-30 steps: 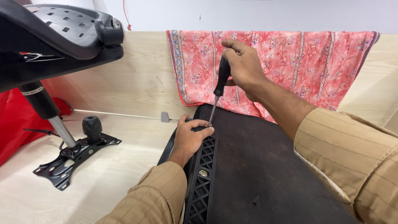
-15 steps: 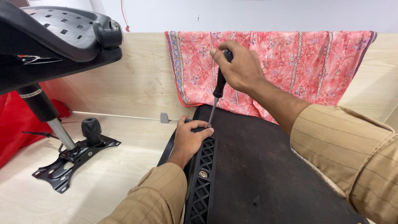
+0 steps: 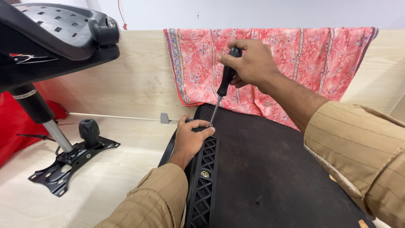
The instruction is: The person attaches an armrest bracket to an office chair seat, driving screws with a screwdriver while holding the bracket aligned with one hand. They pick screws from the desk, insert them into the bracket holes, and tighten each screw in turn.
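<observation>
Bright, even indoor light from above; soft faint shadows only; no glare; sharp focus throughout; slight wide-angle stretching at the edges

A furniture workshop: chair base plate (image 3: 67, 162) and seat shell (image 3: 55, 29) on wooden bench (image 3: 126, 84).

I see two bare hands, the left hand (image 3: 190, 139) and the right hand (image 3: 251, 63), with no gloves or rings, and both arms wear long loose tan sleeves (image 3: 358, 147) with thin dark stripes and wide open cuffs that end close behind each wrist.
</observation>
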